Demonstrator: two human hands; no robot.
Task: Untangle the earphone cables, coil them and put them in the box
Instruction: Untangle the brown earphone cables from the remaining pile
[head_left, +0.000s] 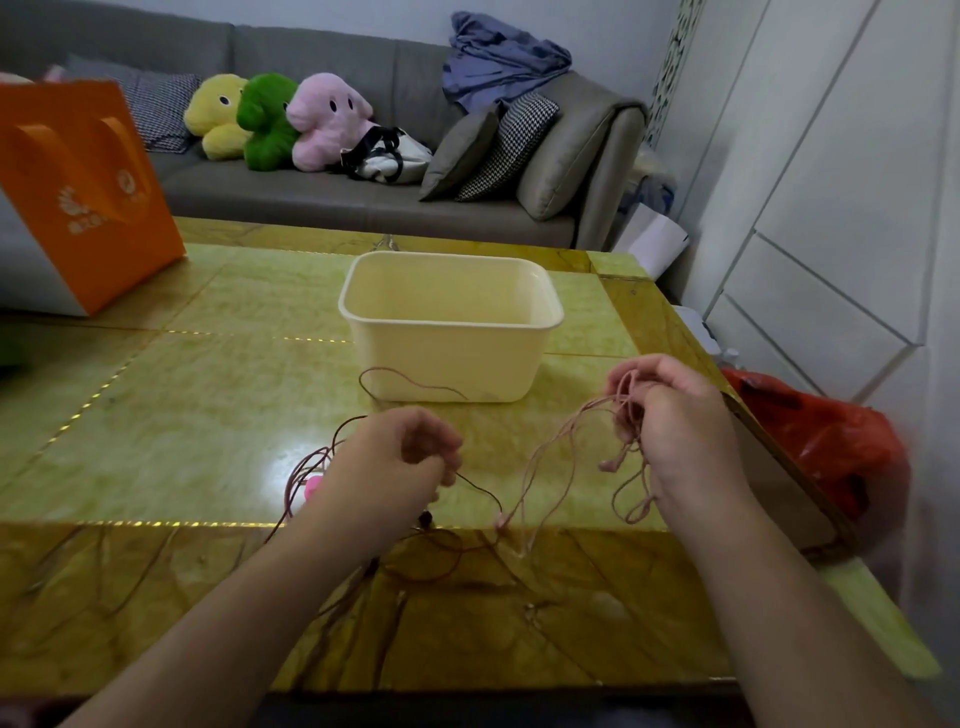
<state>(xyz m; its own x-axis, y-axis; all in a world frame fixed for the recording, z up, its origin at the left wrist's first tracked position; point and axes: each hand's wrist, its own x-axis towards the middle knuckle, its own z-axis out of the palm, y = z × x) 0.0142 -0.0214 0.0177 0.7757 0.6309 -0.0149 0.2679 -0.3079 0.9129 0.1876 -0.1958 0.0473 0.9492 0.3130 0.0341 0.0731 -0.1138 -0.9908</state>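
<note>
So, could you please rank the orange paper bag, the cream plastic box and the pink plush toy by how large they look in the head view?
1. Orange paper bag, though partly cut off and nearer.
2. Cream plastic box.
3. Pink plush toy, farther away on the sofa, so its true size is unsure.

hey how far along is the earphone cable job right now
Early on. Done: nothing; no cable shows inside the cream box. In hand: the right hand grips a loose bunch of pink cable, while the left hand pinches a dark cable. Left: the dark strands remain sprawled on the table; both cables need untangling, coiling and boxing.
</note>
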